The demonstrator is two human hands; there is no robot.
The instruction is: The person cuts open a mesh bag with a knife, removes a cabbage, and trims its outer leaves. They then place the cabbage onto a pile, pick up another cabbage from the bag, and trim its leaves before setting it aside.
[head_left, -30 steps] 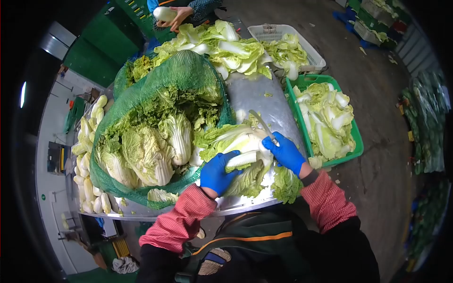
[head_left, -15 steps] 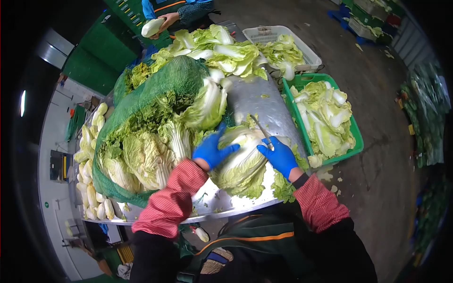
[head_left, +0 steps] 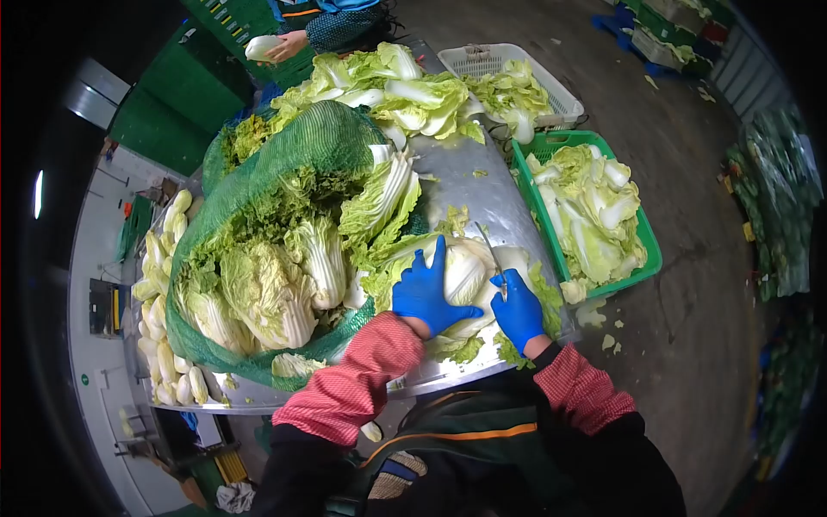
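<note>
The single view looked forward and steeply down from the wearer's head, close above the left hand [head_left: 429, 295] and right hand [head_left: 518, 314]. Its wide, curved frame took in the metal table [head_left: 482, 202] and reached a co-worker [head_left: 343, 28] beyond the far end.

Counted one left hand [head_left: 433, 295], one right hand [head_left: 519, 314], one knife [head_left: 492, 254], one table [head_left: 478, 185], one green crate [head_left: 652, 250] and one white crate [head_left: 564, 88] beside it, one co-worker [head_left: 340, 28], at least one net bag [head_left: 323, 133], at least three cabbages [head_left: 269, 295] inside; saw uncountably many overlapping leaves [head_left: 422, 99].
</note>
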